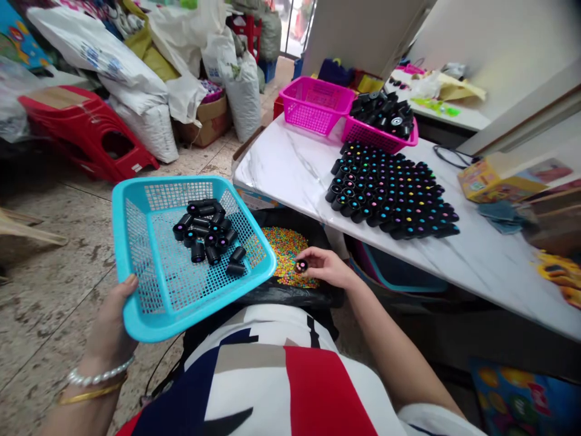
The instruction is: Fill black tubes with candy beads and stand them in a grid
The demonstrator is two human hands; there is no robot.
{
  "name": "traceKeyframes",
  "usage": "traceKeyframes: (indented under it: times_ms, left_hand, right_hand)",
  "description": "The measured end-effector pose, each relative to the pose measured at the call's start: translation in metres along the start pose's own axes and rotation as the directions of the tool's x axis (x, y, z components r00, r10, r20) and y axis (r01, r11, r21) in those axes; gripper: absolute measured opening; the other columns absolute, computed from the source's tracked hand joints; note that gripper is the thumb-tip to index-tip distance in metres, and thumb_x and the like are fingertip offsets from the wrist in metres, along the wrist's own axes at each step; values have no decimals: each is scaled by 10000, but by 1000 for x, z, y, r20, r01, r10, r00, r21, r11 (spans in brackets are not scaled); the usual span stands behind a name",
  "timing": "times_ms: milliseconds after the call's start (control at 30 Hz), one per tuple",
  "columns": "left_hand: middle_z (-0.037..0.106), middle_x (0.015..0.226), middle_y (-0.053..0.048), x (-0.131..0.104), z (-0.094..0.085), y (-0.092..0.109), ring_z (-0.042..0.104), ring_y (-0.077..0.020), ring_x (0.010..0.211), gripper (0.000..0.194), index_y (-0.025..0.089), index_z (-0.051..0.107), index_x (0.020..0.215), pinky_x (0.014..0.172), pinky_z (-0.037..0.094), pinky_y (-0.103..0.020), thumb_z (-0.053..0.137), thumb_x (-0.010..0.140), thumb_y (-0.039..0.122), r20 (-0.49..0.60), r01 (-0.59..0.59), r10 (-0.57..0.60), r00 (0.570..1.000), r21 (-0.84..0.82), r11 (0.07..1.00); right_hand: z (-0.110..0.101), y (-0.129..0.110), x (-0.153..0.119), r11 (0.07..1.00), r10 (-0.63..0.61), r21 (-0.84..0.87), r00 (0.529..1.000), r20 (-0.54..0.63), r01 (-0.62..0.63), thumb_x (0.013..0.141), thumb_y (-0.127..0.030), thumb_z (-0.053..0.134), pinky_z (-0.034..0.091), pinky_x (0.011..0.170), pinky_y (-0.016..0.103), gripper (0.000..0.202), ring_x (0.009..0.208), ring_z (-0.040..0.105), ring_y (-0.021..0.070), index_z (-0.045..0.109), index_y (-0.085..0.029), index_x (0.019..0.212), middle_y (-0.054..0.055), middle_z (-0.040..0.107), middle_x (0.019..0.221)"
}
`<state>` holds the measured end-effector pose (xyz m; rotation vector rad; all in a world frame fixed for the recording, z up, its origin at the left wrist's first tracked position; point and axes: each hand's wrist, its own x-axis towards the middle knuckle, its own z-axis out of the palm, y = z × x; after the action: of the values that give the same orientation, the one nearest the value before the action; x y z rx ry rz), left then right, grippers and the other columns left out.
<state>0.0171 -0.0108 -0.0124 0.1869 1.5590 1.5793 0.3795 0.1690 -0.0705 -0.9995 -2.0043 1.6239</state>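
Observation:
My left hand [118, 306] grips the near left corner of a blue plastic basket [118, 230], its thumb over the rim. Several short black cylinders [202, 227] lie loose in the basket, some showing a coloured dot at the end. Between the fingers of my right hand [327, 266] is a small black cup [301, 265] with coloured beads in its mouth. It is held just over a black bin [318, 233] of small multicoloured beads [285, 248]. The basket's right corner overhangs part of this bin.
On the white marbled table [290, 163] stand many black cups [390, 188] in close rows, with coloured dots inside. Behind them are a pink basket [313, 103] and another pink basket [376, 133] heaped with black parts. A red stool [86, 130] lies tipped at left near white sacks [154, 130].

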Motion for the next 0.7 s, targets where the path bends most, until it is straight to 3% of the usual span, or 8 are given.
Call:
traceKeyframes:
  times_ms: [67,133,200,267,367,467,567,700]
  left_hand:
    - [698,1109,50,1,0,-1,562,-319,1163,442,311,674,1140,758,611,-387,736,734,473,16,-1,1,1000,1,1000]
    - [691,1129,50,2,-1,-2,573,-325,1147,451,313,667,1154,751,613,-398,733,738,474,30,-5,5,1000,-9,1000]
    - [691,1129,48,3,-2,-3,578,-324,1140,452,316,665,1158,761,609,-400,738,737,464,28,0,1,1000,-19,1000]
    - [695,1119,50,4,-2,-4,564,-311,1163,445,316,671,1144,780,601,-378,744,732,466,20,3,-3,1000,-18,1000]
    - [678,1159,66,4,-3,-4,505,-299,1232,454,322,670,1145,818,587,-362,739,728,489,14,5,-5,1000,-4,1000]
    - [676,1162,70,2,-2,-3,465,-294,1270,446,330,666,1156,859,570,-370,722,743,490,11,-1,1,1000,10,1000]
    - [690,1128,60,-1,1,-2,510,-289,1229,409,333,660,1167,888,553,-376,686,782,472,17,-6,6,1000,4,1000]
    - [698,1119,31,-2,2,-1,580,-305,1140,425,298,654,1186,883,551,-401,683,791,451,27,7,-6,1000,-21,1000]
  right_hand:
    - [0,1,-5,986,35,161,999,-8,-33,729,-273,737,522,851,336,373,907,659,178,619,-182,1070,43,682,1001]
    - [2,3,-5,987,36,157,999,-7,-34,721,-272,744,523,855,333,372,909,660,176,625,-183,1063,40,685,1003]
    - [4,6,-1,1000,-7,14,1000,-7,7,758,-253,702,520,855,327,328,911,654,172,627,-191,1071,38,684,1011]
    - [6,10,6,962,-86,-260,996,1,83,799,-193,634,504,872,330,272,934,638,176,633,-194,1071,47,673,1027]
    - [11,13,17,717,-137,-677,986,93,164,791,-79,563,476,884,346,284,986,601,210,646,-175,1046,88,647,1042]
    - [18,14,23,530,-84,-810,966,243,250,780,-41,537,471,851,339,285,976,589,225,647,-166,1012,105,638,1018]
    - [20,11,21,597,-87,-747,950,300,291,768,-38,553,467,843,311,290,955,595,203,641,-179,1006,78,643,993]
    - [9,8,7,875,-109,-467,992,59,124,767,-112,604,488,853,316,270,915,626,179,629,-188,1025,46,661,989]
